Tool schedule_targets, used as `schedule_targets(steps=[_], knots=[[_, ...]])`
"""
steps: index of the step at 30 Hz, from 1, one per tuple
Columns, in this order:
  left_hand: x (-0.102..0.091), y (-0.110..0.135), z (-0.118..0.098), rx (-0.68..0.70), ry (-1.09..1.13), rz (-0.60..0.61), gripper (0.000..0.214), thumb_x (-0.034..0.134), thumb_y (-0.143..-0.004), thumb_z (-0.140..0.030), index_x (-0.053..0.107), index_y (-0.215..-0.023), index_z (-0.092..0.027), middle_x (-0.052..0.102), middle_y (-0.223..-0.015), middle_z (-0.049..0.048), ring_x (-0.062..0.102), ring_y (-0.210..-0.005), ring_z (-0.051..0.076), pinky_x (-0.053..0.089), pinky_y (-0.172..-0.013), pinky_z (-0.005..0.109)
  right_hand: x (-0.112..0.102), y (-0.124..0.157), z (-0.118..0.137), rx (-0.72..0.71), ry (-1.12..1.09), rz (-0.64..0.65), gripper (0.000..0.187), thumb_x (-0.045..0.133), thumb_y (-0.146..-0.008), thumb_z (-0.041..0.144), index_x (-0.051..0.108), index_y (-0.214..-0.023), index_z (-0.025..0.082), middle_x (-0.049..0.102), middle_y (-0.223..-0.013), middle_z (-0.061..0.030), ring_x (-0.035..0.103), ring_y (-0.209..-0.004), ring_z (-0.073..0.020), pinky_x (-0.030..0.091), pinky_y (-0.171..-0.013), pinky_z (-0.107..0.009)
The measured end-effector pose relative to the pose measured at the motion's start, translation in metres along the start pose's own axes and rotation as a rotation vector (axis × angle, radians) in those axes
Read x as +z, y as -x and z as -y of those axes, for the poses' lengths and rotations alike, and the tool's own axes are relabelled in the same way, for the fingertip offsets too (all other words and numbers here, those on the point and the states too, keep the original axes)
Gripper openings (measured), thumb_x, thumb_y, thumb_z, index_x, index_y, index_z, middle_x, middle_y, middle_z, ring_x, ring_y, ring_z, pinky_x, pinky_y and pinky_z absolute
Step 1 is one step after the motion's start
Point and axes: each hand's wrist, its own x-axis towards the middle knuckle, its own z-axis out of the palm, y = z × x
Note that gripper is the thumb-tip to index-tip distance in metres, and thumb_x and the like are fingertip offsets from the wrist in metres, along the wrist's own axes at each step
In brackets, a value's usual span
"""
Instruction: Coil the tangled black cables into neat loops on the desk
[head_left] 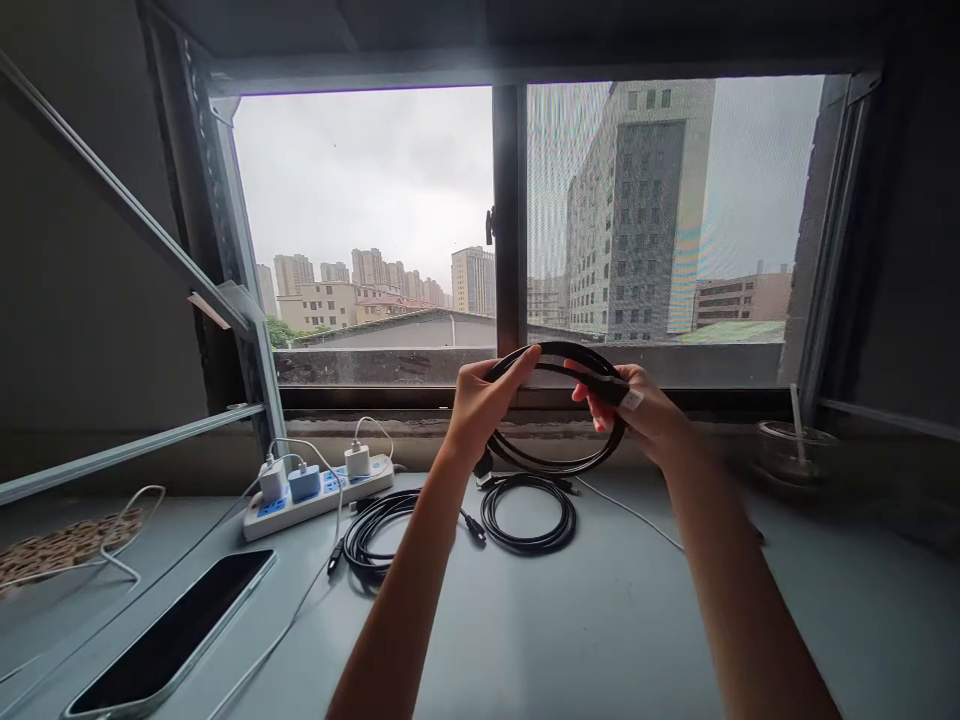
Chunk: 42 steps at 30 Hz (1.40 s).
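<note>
I hold a coiled black cable [556, 462] up in front of the window, above the grey table [570, 620]. My left hand [480, 400] grips the coil's left side with fingers wrapped over its top. My right hand [641, 410] pinches the right side where a black connector sticks out; a white strip is on one finger. On the table below lie two more coiled black cables, one [529, 515] under my hands and one [375, 535] to its left.
A white power strip [315, 490] with plugged chargers lies at left, white wires running from it. A phone [169, 635] lies face up near the front left. A clear cup with a straw [795, 450] stands at right. A metal frame [247, 330] rises at left.
</note>
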Motion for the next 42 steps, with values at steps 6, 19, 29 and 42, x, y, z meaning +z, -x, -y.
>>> schedule_targets(steps=[6,19,29,42], knots=[[0.010,0.001,0.003,-0.122,0.083,0.050,0.058,0.065,-0.071,-0.055,0.025,-0.049,-0.020,0.018,-0.047,-0.0084,0.014,-0.039,0.001,0.006,-0.038,0.023,-0.001,0.005,0.009,-0.049,-0.017,0.018,0.046,0.075,-0.051,0.051,0.073,-0.081,0.015,0.058,-0.052,0.0009,0.040,-0.037,-0.0048,0.034,-0.037,-0.020],[0.004,-0.007,0.014,-0.367,0.273,0.092,0.056,0.056,-0.078,-0.057,0.027,-0.047,-0.020,0.013,-0.040,-0.0099,0.014,-0.032,0.001,0.008,-0.034,0.021,0.000,0.005,0.016,-0.050,0.020,-0.053,0.067,0.080,-0.058,0.038,0.060,-0.121,0.028,0.067,-0.079,0.0011,0.064,-0.078,-0.0137,0.048,-0.048,-0.015],[0.007,-0.015,0.049,-0.436,0.223,0.096,0.048,0.054,-0.077,-0.059,0.043,-0.058,-0.017,0.026,-0.039,-0.0103,0.023,-0.031,0.001,0.017,-0.034,0.016,0.009,-0.023,-0.027,-0.115,0.056,-0.412,0.047,0.074,-0.059,0.047,0.067,-0.094,0.017,0.066,-0.076,-0.0020,0.065,-0.069,-0.0154,0.041,-0.039,-0.016],[-0.031,-0.027,0.139,-0.523,-0.368,0.083,0.031,0.066,-0.075,-0.045,0.052,-0.074,-0.017,0.050,-0.045,-0.0066,0.048,-0.035,0.009,0.035,-0.042,0.020,0.005,-0.042,-0.132,0.185,0.215,-0.354,0.037,0.073,-0.061,0.020,0.062,-0.096,0.016,0.058,-0.064,0.0048,0.058,-0.053,-0.0104,0.051,-0.049,-0.023]])
